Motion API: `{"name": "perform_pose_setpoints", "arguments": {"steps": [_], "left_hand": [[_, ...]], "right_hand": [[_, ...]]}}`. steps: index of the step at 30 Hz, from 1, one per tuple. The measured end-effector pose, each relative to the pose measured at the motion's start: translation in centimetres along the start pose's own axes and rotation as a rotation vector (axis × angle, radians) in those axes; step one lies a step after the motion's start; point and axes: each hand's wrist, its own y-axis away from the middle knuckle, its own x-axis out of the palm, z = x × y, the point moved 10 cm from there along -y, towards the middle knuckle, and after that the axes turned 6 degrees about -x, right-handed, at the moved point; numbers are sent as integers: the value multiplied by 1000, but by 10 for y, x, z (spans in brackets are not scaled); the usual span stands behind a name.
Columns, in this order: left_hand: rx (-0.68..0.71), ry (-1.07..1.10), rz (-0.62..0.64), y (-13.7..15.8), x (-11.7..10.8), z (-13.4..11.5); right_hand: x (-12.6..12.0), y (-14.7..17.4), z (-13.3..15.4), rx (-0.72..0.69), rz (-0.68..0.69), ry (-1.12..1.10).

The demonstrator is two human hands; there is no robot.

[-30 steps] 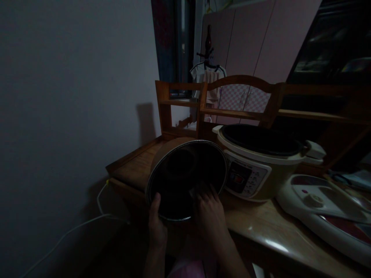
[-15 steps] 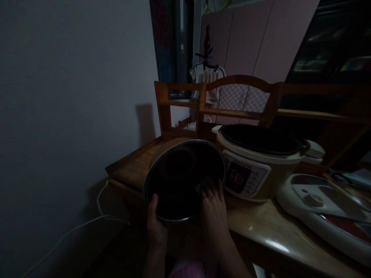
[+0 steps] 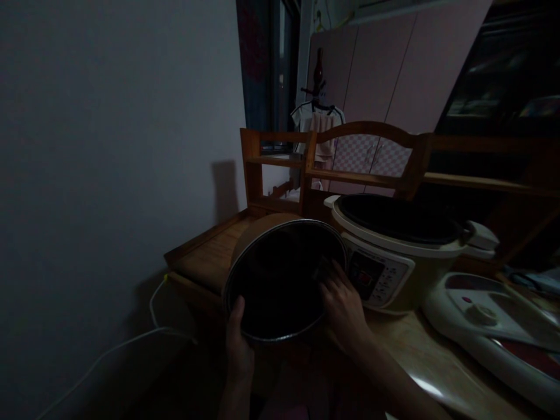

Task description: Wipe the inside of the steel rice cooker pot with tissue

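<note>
A round inner pot with a dark inside and a bright metal rim is tilted, its mouth facing me. My left hand grips its lower left rim, thumb over the edge and the other fingers hidden behind. Inside the right part of the mouth is my right hand, its fingers curled against the wall. They close on a small dark thing that is too dim to name. Just right of the pot stands an electric pressure cooker, lidless, with a control panel on its front.
The cooker's detached lid lies on the desk at the right. A wooden shelf runs along the back. At the left are the wall and a white cable hanging beside the desk.
My right hand has moved right and slightly up along the inside of the pot. The left hand keeps its hold on the rim. The whole view has shifted slightly.
</note>
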Motion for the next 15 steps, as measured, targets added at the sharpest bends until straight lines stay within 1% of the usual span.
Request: {"name": "perform_pose_setpoints", "arguments": {"steps": [2,4,7,11,13,15], "left_hand": [[-7,-3,-7,3,1,-1],[30,-26,-21,6,0,-5],[75,-35,-23,7,-1,-8],[40,-4,-21,2,-6,4],[12,-1,-22,-1,-11,10],[-6,-9,-21,-4,-14,14]], "right_hand": [[1,2,1,-71,39,37],[-1,1,1,-157,81,94],[-15,-10,-4,-247,103,160],[-35,-28,-11,-286,78,129],[-37,-32,-11,-295,69,105],[-32,-32,-10,-307,75,125]]}}
